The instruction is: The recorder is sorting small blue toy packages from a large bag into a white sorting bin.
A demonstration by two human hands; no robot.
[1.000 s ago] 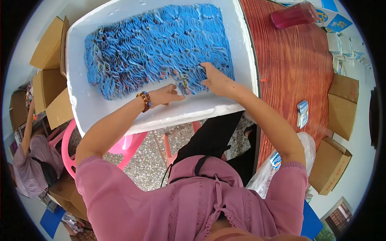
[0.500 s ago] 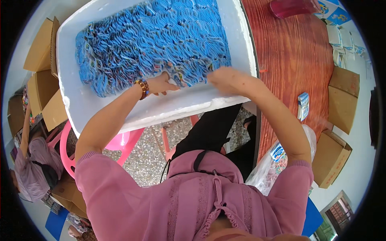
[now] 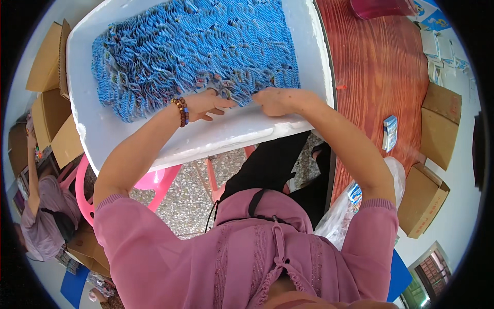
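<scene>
Many small blue packets with zigzag edges (image 3: pixel 206 46) stand packed upright in rows inside a white foam box (image 3: pixel 226 131). My left hand (image 3: pixel 206 104), with beaded bracelets at the wrist, rests at the near edge of the rows. Its fingers are spread, some touching the nearest packets. Just to the right, my right hand (image 3: pixel 275 101) is curled closed, fingertips against the end of the same near row. Whatever lies between those fingertips is hidden. Packets between the two hands lean unevenly.
A red wood-grain table (image 3: pixel 378 67) on the right bears a small bundle of packets (image 3: pixel 390 133). Beside my right arm hangs a clear plastic bag (image 3: pixel 334 221). Cardboard boxes (image 3: pixel 424 201) stand on both sides. A pink chair (image 3: pixel 159 188) is below; another person (image 3: pixel 49 216) sits far left.
My right hand has moved left along the near row, closer to my left hand. My left hand has shifted slightly right, its fingers more stretched out.
</scene>
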